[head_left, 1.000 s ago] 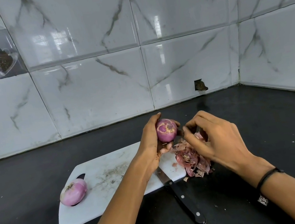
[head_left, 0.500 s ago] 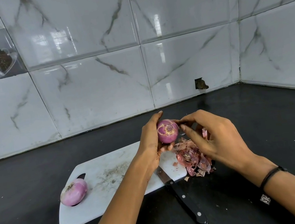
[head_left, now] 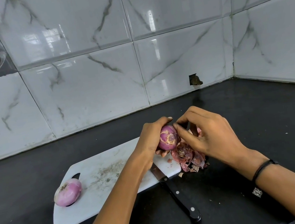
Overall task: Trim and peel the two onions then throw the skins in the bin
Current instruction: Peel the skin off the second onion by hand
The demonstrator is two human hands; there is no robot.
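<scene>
My left hand (head_left: 151, 140) grips a purple onion (head_left: 167, 138) above the right end of the white cutting board (head_left: 103, 179). Its trimmed end faces me. My right hand (head_left: 207, 135) has its thumb and fingertips at the onion's top right side, pinching at its skin. A heap of red-brown onion skins (head_left: 187, 159) lies just below, at the board's right edge. The second onion (head_left: 67, 192), pale pink and peeled, rests on the board's left end over the handle hole.
A black-handled knife (head_left: 176, 195) lies with its blade on the board's near right corner and its handle on the black counter (head_left: 260, 116). Marble-tiled walls stand behind and to the right, meeting in a corner. No bin is in view.
My right hand has moved up from the skin pile to the onion's top. My left hand has turned the onion a little in its grip.
</scene>
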